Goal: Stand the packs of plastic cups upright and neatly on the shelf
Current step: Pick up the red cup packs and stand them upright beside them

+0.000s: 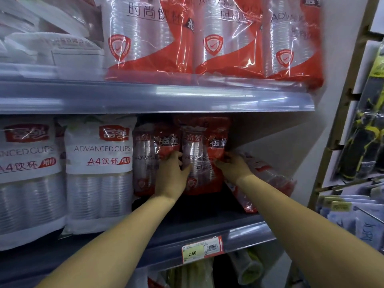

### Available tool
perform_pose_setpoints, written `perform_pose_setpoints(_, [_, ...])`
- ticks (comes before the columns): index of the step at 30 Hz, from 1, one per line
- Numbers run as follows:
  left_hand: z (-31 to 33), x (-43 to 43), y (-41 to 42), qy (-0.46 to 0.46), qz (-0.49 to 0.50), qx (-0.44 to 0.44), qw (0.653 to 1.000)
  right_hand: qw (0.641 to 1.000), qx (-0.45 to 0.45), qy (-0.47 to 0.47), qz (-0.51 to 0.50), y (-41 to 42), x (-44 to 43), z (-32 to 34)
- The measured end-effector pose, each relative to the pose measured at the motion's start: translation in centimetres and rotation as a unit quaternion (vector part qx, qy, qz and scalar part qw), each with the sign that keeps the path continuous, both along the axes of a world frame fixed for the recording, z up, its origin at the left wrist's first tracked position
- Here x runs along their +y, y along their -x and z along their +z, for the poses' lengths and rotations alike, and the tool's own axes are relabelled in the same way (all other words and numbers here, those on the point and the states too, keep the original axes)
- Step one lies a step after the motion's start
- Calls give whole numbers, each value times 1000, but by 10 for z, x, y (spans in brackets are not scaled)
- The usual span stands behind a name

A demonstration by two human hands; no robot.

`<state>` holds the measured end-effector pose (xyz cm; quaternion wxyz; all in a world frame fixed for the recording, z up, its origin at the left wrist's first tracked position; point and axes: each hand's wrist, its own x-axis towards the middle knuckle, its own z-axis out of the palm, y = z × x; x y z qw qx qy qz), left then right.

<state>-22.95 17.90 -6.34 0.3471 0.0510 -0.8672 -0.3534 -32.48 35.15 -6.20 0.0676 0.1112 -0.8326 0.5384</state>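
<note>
We have both hands on one red pack of cups (202, 156) that stands at the back of the middle shelf (207, 217). Our left hand (171, 175) presses flat against its left side, fingers spread wide and curled round the edge, while our right hand (233, 167) clasps its right side, so the pack is pinched between the two palms; we judge this keeps the soft bag from buckling while we square it upright. Just to its left stands a second red pack (146, 159), touching it, and beyond that the white packs (98, 173) form a straight row we are matching. To the right, under our right forearm, a fallen red pack (268, 173) lies slanted on the shelf, probably the next one to lift.
</note>
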Motion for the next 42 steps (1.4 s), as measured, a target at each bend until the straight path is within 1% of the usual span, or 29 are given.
perform_pose_setpoints(6, [1, 0, 7, 15, 16, 3, 1000, 1000, 11, 17, 15, 21, -5, -7])
perform_pose_setpoints(12, [1, -3, 13, 17, 16, 3, 1000, 999, 2, 32, 19, 33, -12, -12])
perform_pose_setpoints(17, [-1, -3, 17, 17, 16, 2, 1000, 1000, 9, 18, 22, 60, -12, -26])
perform_pose_setpoints(21, [0, -2, 18, 24, 24, 4, 999, 1000, 22, -16, 15, 35, -14, -8])
perform_pose_setpoints(26, [0, 1, 14, 15, 10, 7, 1000, 998, 25, -62, -2, 1, -14, 12])
perform_pose_setpoints(32, [2, 8, 7, 5, 0, 3, 1000, 998, 20, -53, -18, -18, -11, 22])
perform_pose_setpoints(40, [18, 19, -13, 10, 23, -31, 999, 996, 37, -66, -42, -46, 6, 41])
perform_pose_setpoints(42, [22, 23, -17, 15, 10, -42, 999, 997, 46, -48, -48, -58, 13, 45])
